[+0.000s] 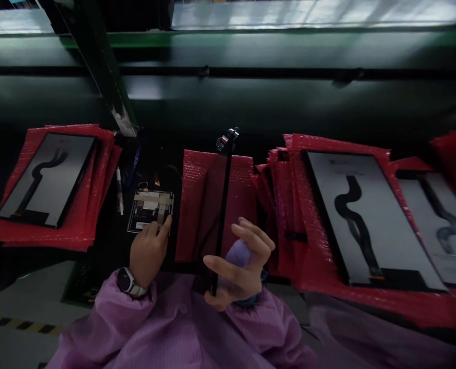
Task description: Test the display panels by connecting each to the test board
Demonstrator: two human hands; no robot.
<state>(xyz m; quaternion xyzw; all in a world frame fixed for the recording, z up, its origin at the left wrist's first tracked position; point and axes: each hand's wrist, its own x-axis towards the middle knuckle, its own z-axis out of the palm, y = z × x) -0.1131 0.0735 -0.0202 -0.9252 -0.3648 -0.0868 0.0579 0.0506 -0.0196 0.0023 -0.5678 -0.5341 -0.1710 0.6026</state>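
My left hand [149,253], with a watch on its wrist, rests at the near edge of a small electronics assembly [150,207] with tan tape across it. Its index finger stretches onto the assembly's right side and the other fingers curl loosely. A thin dark screen panel [225,205] stands on edge, seen almost side-on, with my right hand [247,264] closed on its lower end between thumb and fingers. A soft purple thing [237,253] shows within that hand; its kind is unclear. Behind the panel lies a red bubble-wrap sleeve [191,205].
Stacks of red bubble-wrap sleeves carry display panels with black ribbon cables, one panel [47,179] on the left and others [366,220] on the right. A white pen [119,192] lies left of the assembly. A shiny metal clip [228,138] shows at the panel's top.
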